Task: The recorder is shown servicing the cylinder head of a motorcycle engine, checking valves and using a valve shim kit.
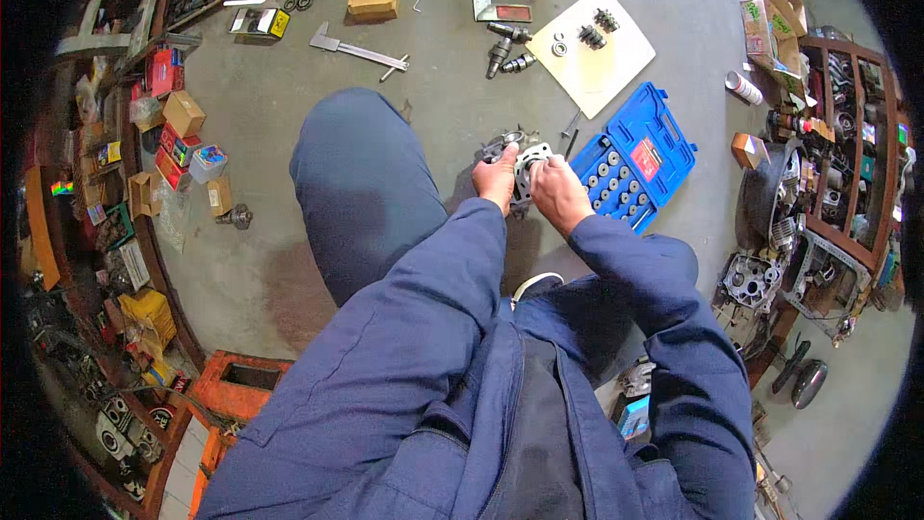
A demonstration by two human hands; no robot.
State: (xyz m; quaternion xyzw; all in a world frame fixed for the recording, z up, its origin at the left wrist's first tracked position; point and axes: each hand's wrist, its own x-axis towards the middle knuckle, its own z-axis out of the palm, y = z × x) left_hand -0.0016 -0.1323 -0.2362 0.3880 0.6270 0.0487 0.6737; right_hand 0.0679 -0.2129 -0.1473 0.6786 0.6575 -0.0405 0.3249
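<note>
A small engine cylinder head (523, 169), silver with a flat holed face, is held up between my hands. My left hand (495, 179) is closed round its left side, thumb on top. Against the flat face, my right hand (560, 191) has its fingers bunched together over the opening; what they pinch there is hidden. Just right of that hand lies an open blue tool case (674, 125) with several round metal pieces in its slots. A thin dark rod (572, 145) and a small T-shaped metal piece (572, 123) lie beyond the head, beside the case.
Ahead on the floor are a cardboard sheet (626, 72) bearing shaft parts, camshafts (499, 56), a caliper (358, 50) and a small box (372, 4). Parts shelves (847, 144) line the right; boxes (183, 114) and racks line the left. An orange metal frame (226, 376) stands near left.
</note>
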